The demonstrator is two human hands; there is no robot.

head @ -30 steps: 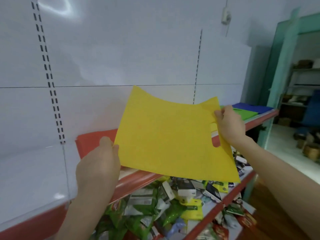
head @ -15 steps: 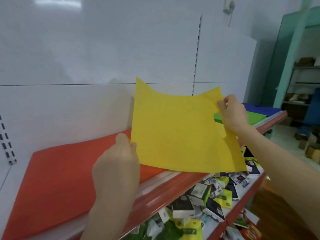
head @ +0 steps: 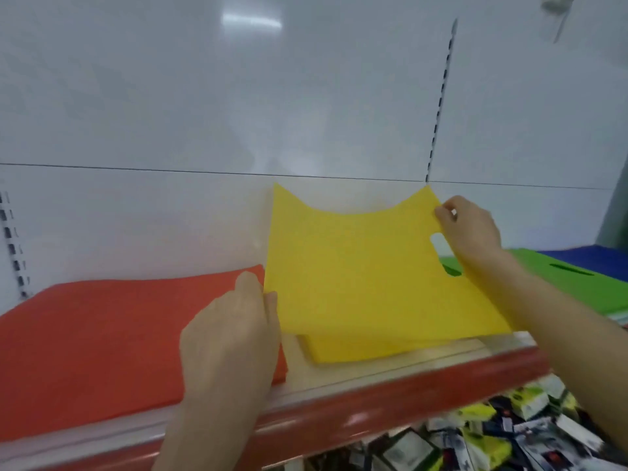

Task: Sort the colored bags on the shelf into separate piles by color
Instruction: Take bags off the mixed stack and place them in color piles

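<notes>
Left hand (head: 234, 338) pinches left edge of yellow bag (head: 367, 277); right hand (head: 470, 232) pinches upper right corner by handle cutout. Bag tilted, low over yellow pile (head: 373, 350) on shelf (head: 390, 379), between red pile (head: 102, 338) and green pile (head: 577, 280); blue pile (head: 591, 254) beyond. Sorting looks well along; this bag not yet laid down.

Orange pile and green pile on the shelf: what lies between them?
Head view: a yellow pile lies there, with a yellow bag held above it by left hand and right hand.
</notes>
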